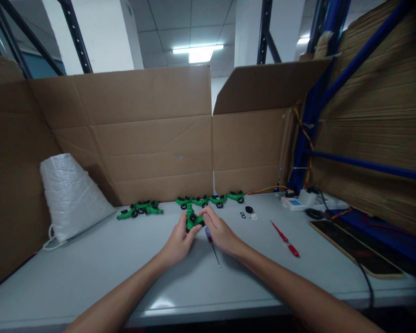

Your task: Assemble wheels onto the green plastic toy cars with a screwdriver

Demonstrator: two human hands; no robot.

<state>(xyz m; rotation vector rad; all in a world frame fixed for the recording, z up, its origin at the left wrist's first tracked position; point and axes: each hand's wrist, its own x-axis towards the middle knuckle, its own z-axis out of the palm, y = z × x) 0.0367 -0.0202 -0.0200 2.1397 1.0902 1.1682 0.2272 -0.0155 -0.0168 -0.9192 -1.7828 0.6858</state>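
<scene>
The green fitting (pixel 193 221) sits at table (pixel 90 263) centre, gripped between both hands: left hand (pixel 179 240) closed on it at 8 o'clock, right hand (pixel 219 231) at 4 o'clock. A small screwdriver (pixel 212 245) lies beneath the right hand. The red screwdriver (pixel 284 238) lies at 3 o'clock.

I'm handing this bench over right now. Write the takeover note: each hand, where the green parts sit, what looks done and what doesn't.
Left hand and right hand: both closed on one green fitting at mid-table, held between them.
A small screwdriver lies under the right hand; whether it is gripped cannot be told.
Four green fittings stand in a row along the cardboard wall; two more lie to their left.
Loose black rings and a white cap lie right of the hands, a red screwdriver further right.
Done: apparently the six set aside. Left: the one in hand, loose bits unfitted.
</scene>
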